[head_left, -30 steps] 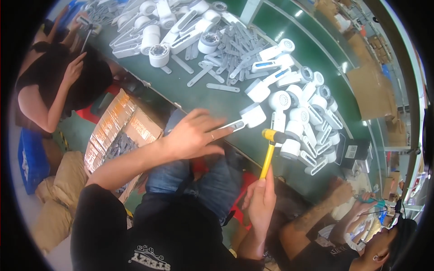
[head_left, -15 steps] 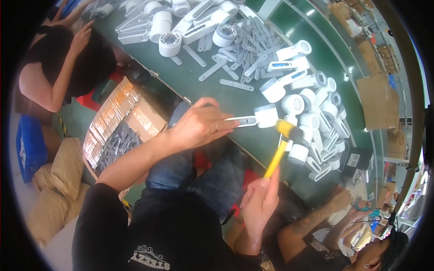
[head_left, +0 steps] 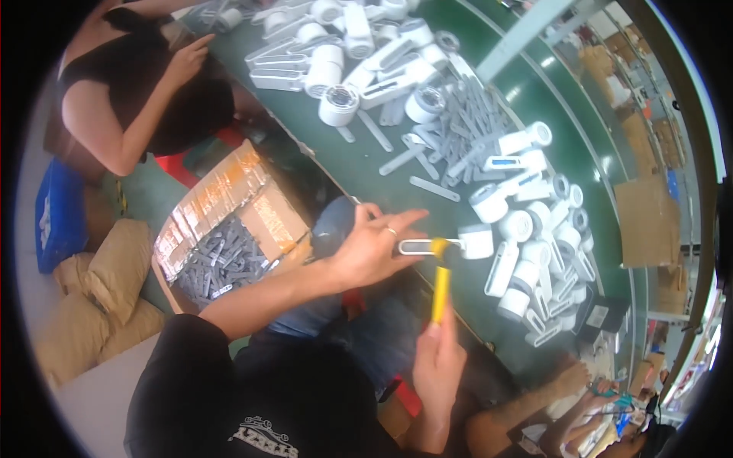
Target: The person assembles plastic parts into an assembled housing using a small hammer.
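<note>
A white handled part (head_left: 478, 243) with a round head and a slotted handle lies near the table's front edge. My left hand (head_left: 374, 248) is at the handle's end, thumb and lower fingers against it and the index finger stretched out above. My right hand (head_left: 438, 359) is closed round the yellow handle of a small mallet (head_left: 440, 294). The mallet's yellow and dark head is over the slotted handle and hides part of it; whether they touch, I cannot tell. Grey flat strips (head_left: 467, 126) lie heaped beyond my hands.
More white handled parts (head_left: 521, 282) crowd the green table (head_left: 366, 168) at right and far left. A cardboard box (head_left: 210, 191) of dark grey strips stands to my left, near brown sacks (head_left: 118, 263) and a blue bin (head_left: 59, 217). Other people (head_left: 153, 95) sit at left and lower right.
The mallet has moved left, from beside the part's round head to over its handle. My left index finger has lifted and stretched out. The whole view has shifted.
</note>
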A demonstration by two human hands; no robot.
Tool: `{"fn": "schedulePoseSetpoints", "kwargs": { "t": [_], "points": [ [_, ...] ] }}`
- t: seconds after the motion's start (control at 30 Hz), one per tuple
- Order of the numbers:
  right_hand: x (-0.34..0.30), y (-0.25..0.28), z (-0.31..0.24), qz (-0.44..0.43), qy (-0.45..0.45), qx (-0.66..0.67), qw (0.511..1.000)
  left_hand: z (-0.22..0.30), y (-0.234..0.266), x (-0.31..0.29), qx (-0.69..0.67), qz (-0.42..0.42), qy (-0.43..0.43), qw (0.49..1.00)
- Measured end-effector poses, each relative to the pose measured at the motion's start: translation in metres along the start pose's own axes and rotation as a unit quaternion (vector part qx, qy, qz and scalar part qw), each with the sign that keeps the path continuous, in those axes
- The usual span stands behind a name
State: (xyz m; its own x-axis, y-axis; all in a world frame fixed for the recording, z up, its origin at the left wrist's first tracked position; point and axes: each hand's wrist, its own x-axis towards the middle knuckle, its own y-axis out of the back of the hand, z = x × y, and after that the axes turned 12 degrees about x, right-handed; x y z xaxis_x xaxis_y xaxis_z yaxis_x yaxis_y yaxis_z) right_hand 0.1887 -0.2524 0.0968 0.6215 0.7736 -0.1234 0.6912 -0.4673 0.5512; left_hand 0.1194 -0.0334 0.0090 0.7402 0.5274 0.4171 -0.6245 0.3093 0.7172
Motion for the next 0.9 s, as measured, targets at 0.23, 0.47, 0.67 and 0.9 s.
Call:
{"fn": "schedulePoseSetpoints", "kwargs": {
  "t": [0.23,0.47,0.67,0.9],
  "points": [
    [0.040,0.006,0.051,0.151,-0.008,0.293,0.944,-0.024,0.080,-0.004,0.022,0.151,-0.045,0.987],
    [0.063,0.005,0.063,0.149,-0.042,0.408,0.900,-0.122,0.128,0.172,0.194,0.240,0.078,0.948],
    [0.066,-0.005,0.079,0.140,0.012,0.417,0.898,-0.167,0.108,0.241,0.282,0.158,0.097,0.941],
    [0.060,-0.007,0.091,0.190,0.068,0.468,0.860,-0.038,0.021,0.225,0.133,0.075,-0.157,0.976]
  ]
}}
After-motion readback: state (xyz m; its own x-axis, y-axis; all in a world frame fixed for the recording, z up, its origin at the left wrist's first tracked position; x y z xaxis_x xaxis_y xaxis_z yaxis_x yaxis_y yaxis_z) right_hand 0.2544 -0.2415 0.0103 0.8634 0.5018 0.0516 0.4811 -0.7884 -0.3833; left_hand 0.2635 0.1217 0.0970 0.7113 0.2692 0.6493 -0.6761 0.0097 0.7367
